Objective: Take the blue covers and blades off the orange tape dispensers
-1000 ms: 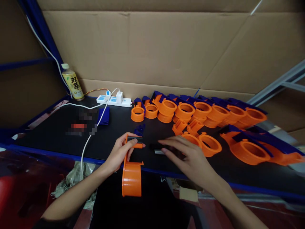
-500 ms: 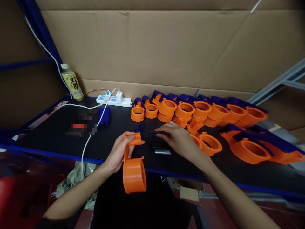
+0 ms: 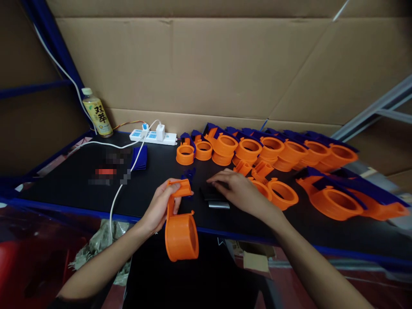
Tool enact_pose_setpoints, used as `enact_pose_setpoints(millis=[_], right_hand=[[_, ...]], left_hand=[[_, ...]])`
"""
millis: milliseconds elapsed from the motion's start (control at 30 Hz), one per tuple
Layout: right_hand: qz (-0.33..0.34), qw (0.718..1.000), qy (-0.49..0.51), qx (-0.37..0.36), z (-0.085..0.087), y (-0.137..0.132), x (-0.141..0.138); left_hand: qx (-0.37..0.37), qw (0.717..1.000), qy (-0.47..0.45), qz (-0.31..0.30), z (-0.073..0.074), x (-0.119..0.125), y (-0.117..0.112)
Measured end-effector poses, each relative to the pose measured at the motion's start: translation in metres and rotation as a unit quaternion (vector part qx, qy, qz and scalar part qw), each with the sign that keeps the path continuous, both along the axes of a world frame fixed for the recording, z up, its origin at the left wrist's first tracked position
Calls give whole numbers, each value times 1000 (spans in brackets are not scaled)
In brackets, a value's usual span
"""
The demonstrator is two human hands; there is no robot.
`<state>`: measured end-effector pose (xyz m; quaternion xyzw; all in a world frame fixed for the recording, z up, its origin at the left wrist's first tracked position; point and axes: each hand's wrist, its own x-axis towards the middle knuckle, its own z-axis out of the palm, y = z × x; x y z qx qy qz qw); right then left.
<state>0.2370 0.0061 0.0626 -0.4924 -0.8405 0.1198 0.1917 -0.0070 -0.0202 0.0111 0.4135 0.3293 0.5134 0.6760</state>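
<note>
My left hand point(image 3: 161, 205) grips an orange plastic housing point(image 3: 180, 227) by its narrow neck. The housing's round cup hangs below the front edge of the black table point(image 3: 64, 180). My right hand point(image 3: 238, 191) lies palm down over a small stack of dark flat pieces point(image 3: 212, 195), its fingers curled onto the top one. A silvery strip point(image 3: 219, 205) lies just in front of that stack. A small blue part point(image 3: 188, 174) sits beyond my left thumb.
Several orange rings with blue parts point(image 3: 273, 150) line the back and right of the table. A white power strip point(image 3: 153, 135) with a cable, a drink bottle point(image 3: 96, 112) and folded blue pieces point(image 3: 140, 156) are at the back left. Cardboard walls stand behind.
My right hand moved away from the silvery strip onto the dark stack farther back. My left hand turned the orange housing so its cup opening faces more to the right.
</note>
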Motion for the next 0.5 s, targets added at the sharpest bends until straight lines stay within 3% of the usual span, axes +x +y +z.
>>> enact_pose_setpoints(millis=[167,300,400,500], right_hand=[[0,993,103,-59,17,-46,-21],[17,992,98,-83,27,-93,-34],[-13,997,68,-36,32,-112,-11],[-142,984,31,104,40,-112,44]], left_hand=[[17,999,-29,36,5,5,-8],[36,997,-57,30,7,15,-21],[61,996,-68,-9,7,16,-25],[110,991,-77,-4,7,9,-20]])
